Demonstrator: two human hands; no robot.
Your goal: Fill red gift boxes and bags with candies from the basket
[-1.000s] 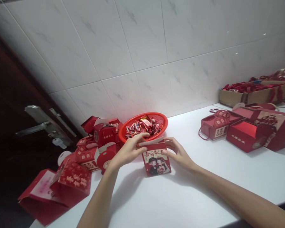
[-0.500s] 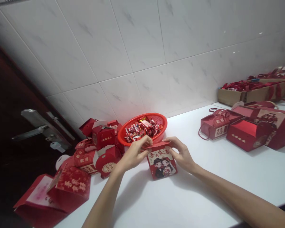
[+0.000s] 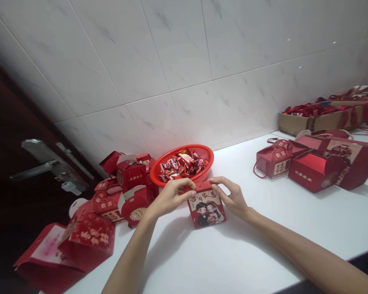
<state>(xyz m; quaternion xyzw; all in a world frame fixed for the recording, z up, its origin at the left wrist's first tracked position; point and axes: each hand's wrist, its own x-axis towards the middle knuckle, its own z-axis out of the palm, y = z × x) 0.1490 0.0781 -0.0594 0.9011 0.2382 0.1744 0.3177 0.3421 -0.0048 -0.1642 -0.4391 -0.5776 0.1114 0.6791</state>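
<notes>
A small red box (image 3: pixel 206 210) with a cartoon couple printed on its front stands upright on the white table (image 3: pixel 257 249). My left hand (image 3: pixel 174 197) pinches the upper left corner of its top edge between thumb and fingers. On the other side, my right hand (image 3: pixel 231 197) grips the upper right corner in the same way. Right behind the box sits a red plastic basket (image 3: pixel 211 157) holding wrapped candies (image 3: pixel 185 163).
Several red gift boxes (image 3: pixel 131 175) are piled left of the basket, with larger ones (image 3: pixel 88 241) nearer. More red boxes (image 3: pixel 315 171) and a cardboard carton (image 3: pixel 294 123) are at the right. A door handle (image 3: pixel 38 169) shows at far left.
The box's top flap, tilted before, now stands more upright between my fingers, and a small hole shows in it. The whole view has shifted slightly.
</notes>
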